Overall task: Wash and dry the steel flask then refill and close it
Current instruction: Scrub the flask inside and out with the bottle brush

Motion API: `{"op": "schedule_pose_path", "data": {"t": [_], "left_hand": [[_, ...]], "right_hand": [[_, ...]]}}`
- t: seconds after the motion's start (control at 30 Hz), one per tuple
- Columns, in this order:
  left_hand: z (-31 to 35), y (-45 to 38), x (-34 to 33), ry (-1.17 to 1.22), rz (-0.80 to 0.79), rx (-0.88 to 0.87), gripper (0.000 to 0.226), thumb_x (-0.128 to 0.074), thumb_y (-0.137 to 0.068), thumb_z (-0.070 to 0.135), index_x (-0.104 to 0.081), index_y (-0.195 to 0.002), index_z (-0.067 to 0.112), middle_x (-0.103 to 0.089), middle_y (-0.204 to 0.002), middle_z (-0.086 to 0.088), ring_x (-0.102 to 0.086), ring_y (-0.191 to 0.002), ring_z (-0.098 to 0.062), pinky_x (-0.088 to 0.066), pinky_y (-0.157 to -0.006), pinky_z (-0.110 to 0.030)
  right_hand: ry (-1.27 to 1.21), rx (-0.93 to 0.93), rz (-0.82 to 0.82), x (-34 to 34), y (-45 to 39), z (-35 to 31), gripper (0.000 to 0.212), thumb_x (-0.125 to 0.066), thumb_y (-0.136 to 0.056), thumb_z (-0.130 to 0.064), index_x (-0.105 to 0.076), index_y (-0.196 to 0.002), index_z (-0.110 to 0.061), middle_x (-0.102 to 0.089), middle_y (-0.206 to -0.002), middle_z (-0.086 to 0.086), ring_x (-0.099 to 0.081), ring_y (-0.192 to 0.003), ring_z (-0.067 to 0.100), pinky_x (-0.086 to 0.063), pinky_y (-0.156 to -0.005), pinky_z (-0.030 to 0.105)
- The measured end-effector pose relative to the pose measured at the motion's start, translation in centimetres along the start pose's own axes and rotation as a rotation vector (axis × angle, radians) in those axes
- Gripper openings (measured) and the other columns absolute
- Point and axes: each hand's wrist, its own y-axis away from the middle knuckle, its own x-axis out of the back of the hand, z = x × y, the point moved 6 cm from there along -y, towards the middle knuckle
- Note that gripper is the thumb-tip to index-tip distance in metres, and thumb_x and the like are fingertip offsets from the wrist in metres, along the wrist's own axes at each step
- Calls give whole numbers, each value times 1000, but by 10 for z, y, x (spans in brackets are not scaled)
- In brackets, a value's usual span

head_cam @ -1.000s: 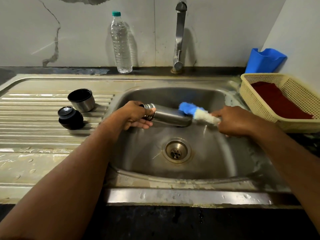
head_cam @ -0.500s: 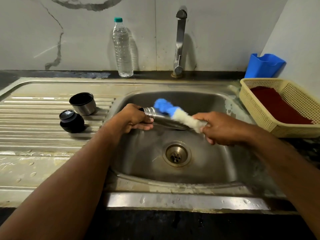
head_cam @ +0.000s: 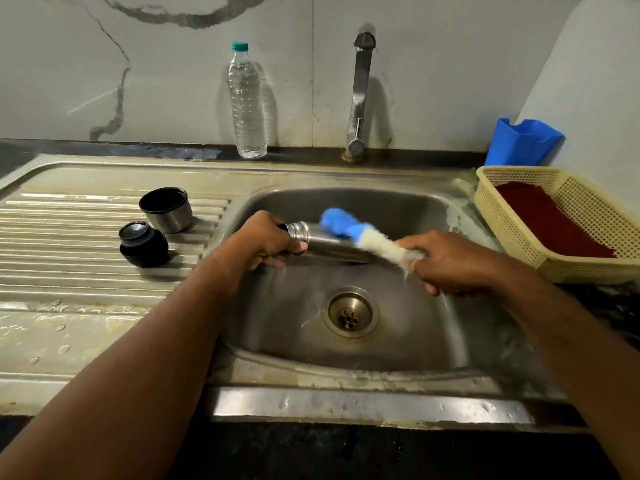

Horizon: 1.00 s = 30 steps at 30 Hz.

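While left grip (head_cam: 266, 242) clasps flask (head_cam: 325, 239) neck, brush (head_cam: 360, 233) seemingly touches it.

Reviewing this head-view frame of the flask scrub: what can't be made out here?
- Steel flask mouth: covered by the left hand.
- Flask base: hidden behind the brush and right hand.
- Brush handle: enclosed in the right hand.
- Brush bristles: motion-blurred.
- Whether the tap runs: no stream visible, but can't be sure.
- Yellow basket: cut off by the right edge.

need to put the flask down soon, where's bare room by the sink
Free: the ribbed drainboard in front of the steel cup and black stopper, and the wet flat strip nearer you. Crowded: the right side, taken by the yellow basket.
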Motion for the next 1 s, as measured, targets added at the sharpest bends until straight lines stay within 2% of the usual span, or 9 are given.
{"op": "schedule_pose_path", "data": {"t": [0.1,0.23,0.4,0.53,0.6,0.73,0.87,0.93,1.0], "left_hand": [[5,1,0,23,14,-39,54,-89,-81,10,-67,-130,10,-73,-109,-14,-76,-97,-29,-66,-81,-45],[5,3,-2,125,4,-16,69,-86,-83,4,-57,-145,12,-70,-100,-9,-76,-90,-28,-64,-89,-49],[6,4,-3,122,-17,-17,56,-81,-90,10,-59,-141,13,-74,-99,-16,-77,-87,-26,-66,-77,-40],[4,3,-3,141,-28,24,56,-77,-94,14,-55,-145,8,-76,-102,-21,-77,-81,-26,-65,-70,-38],[5,5,-4,157,-36,31,56,-77,-94,16,-53,-144,4,-75,-99,-22,-76,-81,-26,-64,-69,-38],[6,7,-6,180,-48,25,54,-75,-98,23,-52,-142,1,-74,-91,-20,-76,-78,-25,-65,-72,-37],[3,2,-7,202,-59,67,57,-74,-98,21,-49,-143,-4,-74,-98,-24,-77,-78,-26,-66,-68,-37],[2,2,-7,205,-69,82,58,-74,-98,21,-49,-143,-5,-74,-101,-26,-77,-79,-27,-66,-69,-38],[4,3,-7,216,-74,80,55,-74,-98,20,-49,-141,-5,-73,-102,-27,-77,-81,-28,-65,-70,-39]], "right_hand": [[167,-98,81,6,1,8,34,-52,-95,-7,-64,-120,-26,-68,-72,10,-63,-45,18,-45,-40,24],[-249,66,-104,-10,10,-15,50,-51,-104,-12,-53,-141,-46,-68,-66,7,-50,-41,12,-37,-38,23],[76,-167,20,1,3,16,53,-46,-95,-3,-54,-144,-21,-71,-67,13,-56,-35,15,-43,-40,23],[-209,32,-82,-5,9,-10,53,-48,-102,-7,-53,-144,-40,-68,-66,7,-50,-40,13,-39,-39,24],[-229,74,-112,-8,11,-16,55,-47,-104,-8,-49,-144,-46,-66,-65,6,-50,-42,13,-37,-39,25],[12,-131,22,0,4,13,53,-46,-96,-4,-56,-143,-27,-69,-68,14,-54,-37,15,-42,-39,23],[-231,43,-85,-7,9,-9,56,-47,-104,-9,-48,-151,-39,-67,-65,8,-51,-40,13,-39,-38,24],[-177,34,-67,-6,7,-8,56,-46,-103,-7,-49,-148,-40,-67,-64,9,-52,-39,14,-38,-37,24],[-22,-89,12,-1,1,9,55,-46,-96,-4,-57,-143,-32,-69,-65,13,-55,-36,16,-40,-37,23]]}}
